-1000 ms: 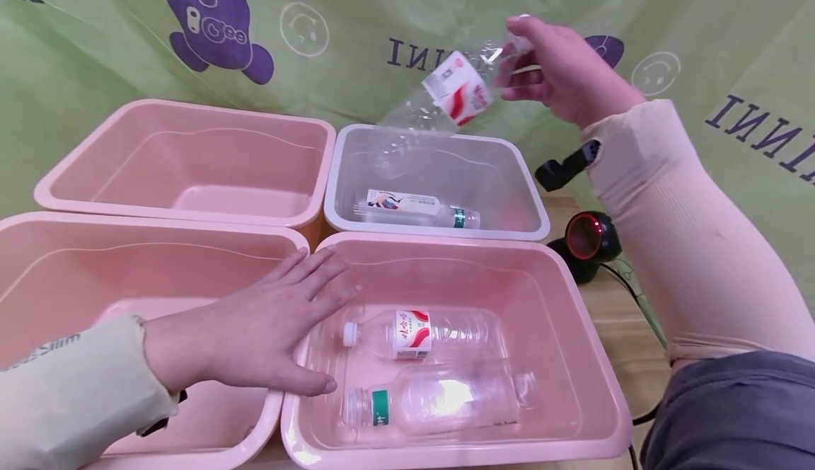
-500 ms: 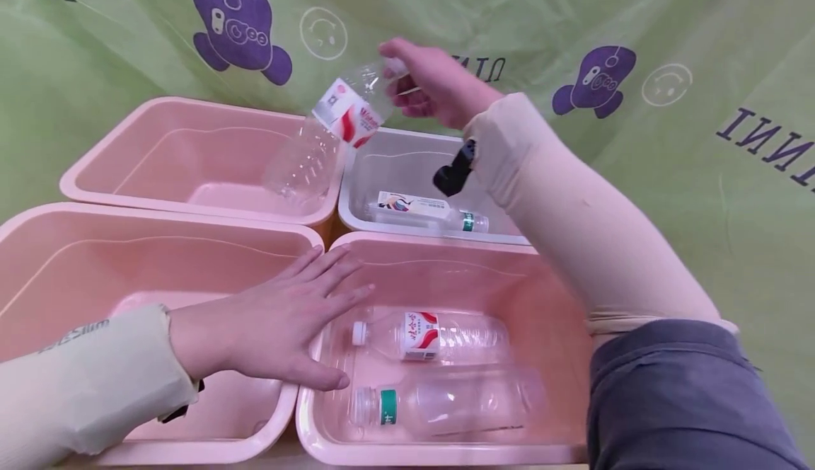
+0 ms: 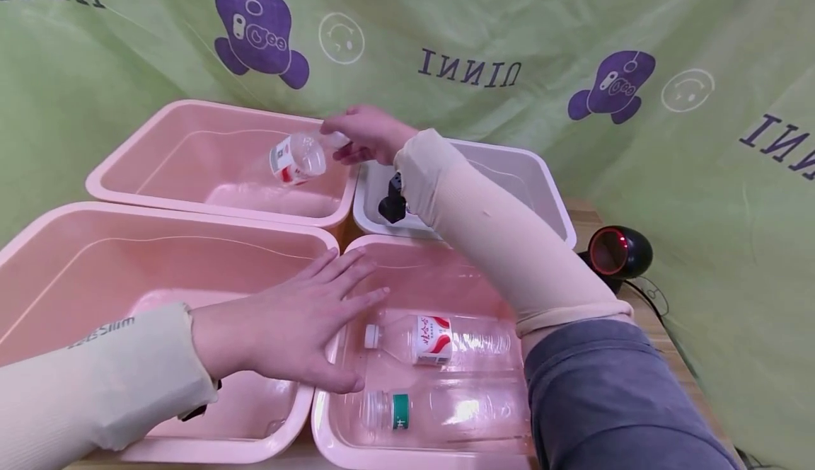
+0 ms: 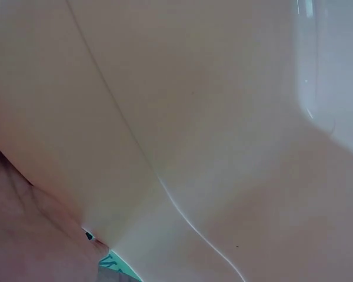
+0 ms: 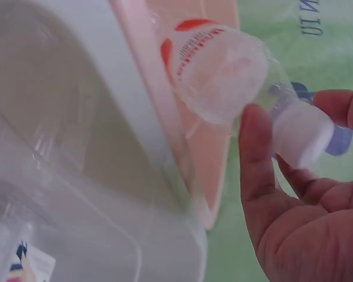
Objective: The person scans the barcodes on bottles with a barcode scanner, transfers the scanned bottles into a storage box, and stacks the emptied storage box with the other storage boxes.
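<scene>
My right hand [image 3: 372, 134] pinches a clear plastic bottle [image 3: 294, 160] near its white cap [image 5: 303, 134]. The bottle has a white and red label and slants down over the back left pink bin [image 3: 159, 112]. In the right wrist view, thumb and fingers stand around the cap. My left hand [image 3: 293, 328] is spread flat, fingers straight, over the adjoining rims of the two front bins. Inside the front right pink bin [image 3: 331, 434] lie a capped bottle with a red and white label [image 3: 433, 340] and a bottle with a green neck band [image 3: 458, 410].
At the back right stands a grey-white bin [image 3: 554, 194]; a bottle with a printed label [image 5: 35, 264] lies in it. The front left pink bin [image 3: 159, 226] is beside my left arm. A black device with a red ring [image 3: 617, 252] sits on the wooden table. Green cloth [image 3: 509, 17] hangs behind.
My right hand has carried the bottle leftward from above the grey-white bin to the back left pink bin, and lowered it. The left hand stays spread on the rims.
</scene>
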Demonstrator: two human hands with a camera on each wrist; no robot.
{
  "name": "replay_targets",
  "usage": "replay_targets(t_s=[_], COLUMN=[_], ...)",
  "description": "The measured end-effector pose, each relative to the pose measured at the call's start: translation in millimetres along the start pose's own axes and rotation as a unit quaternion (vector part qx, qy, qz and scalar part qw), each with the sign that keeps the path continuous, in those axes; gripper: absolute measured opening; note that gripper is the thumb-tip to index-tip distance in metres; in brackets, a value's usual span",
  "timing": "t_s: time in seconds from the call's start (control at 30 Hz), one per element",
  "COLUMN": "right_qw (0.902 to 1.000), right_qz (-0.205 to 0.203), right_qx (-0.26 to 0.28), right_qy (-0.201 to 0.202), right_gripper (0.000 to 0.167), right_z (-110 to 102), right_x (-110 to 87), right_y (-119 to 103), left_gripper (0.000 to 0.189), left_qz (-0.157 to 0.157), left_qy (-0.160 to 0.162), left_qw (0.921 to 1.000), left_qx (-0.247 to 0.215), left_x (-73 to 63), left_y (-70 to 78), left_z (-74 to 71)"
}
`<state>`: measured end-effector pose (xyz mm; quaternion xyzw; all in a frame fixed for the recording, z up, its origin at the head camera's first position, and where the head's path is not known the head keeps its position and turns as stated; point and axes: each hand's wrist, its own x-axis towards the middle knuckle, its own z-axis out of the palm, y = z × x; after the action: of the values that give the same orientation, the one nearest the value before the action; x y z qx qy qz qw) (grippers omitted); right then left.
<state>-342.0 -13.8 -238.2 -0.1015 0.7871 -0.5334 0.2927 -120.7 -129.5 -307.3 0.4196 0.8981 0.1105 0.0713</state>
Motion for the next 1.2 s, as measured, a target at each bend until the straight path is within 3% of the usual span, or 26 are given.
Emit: replay_targets(t_s=[0.1,0.23,0.43,0.63,0.8,1.03,1.13,1.2], right_qw=[0.9996,0.9959,0.9707,0.972,0.9666,0.9491,0.9359,0.9176], right_qz=[0.001,0.007,-0.027,-0.035,-0.066,-0.097,-0.089,-0.086], right_qx=[-0.018,-0.085,-0.238,-0.228,-0.238,-0.279,-0.303,-0.34], right_qy=[-0.02,-0.03,-0.011,-0.044,-0.068,-0.109,-0.156,-0.187], right_gripper=[0.013,0.016,0.015,0.008,0.013,0.011,0.008,0.009], right_z=[9.1,18.4,24.4,12.2,-0.8,-21.9,-23.6,-22.5], right_x=[4.4,6.8,4.6,-10.9,-37.9,-96.3,-120.6,-133.2], right_y=[4.6,6.9,-2.3,-12.5,-12.0,6.4,23.6,37.0], left_gripper=[0.094,0.095,0.094,0.092,0.092,0.092,0.091,0.091], left_qz=[-0.002,0.002,-0.005,-0.001,0.003,0.005,-0.002,-0.006], left_qy=[-0.002,-0.001,-0.005,0.014,0.031,0.033,0.02,0.011], left_qw=[1.0,1.0,0.9999,0.9998,0.999,0.9982,0.999,0.9994], left_qx=[0.001,0.007,0.009,0.016,0.031,0.049,0.04,0.031], left_x=[0.3,2.3,4.5,1.5,-1.6,1.1,0.4,-0.8], left_y=[1.1,1.1,-1.0,-4.4,-6.4,-8.9,-7.9,-7.0], left_z=[0.6,0.1,-4.3,-7.7,-7.5,-14.0,-15.8,-15.1])
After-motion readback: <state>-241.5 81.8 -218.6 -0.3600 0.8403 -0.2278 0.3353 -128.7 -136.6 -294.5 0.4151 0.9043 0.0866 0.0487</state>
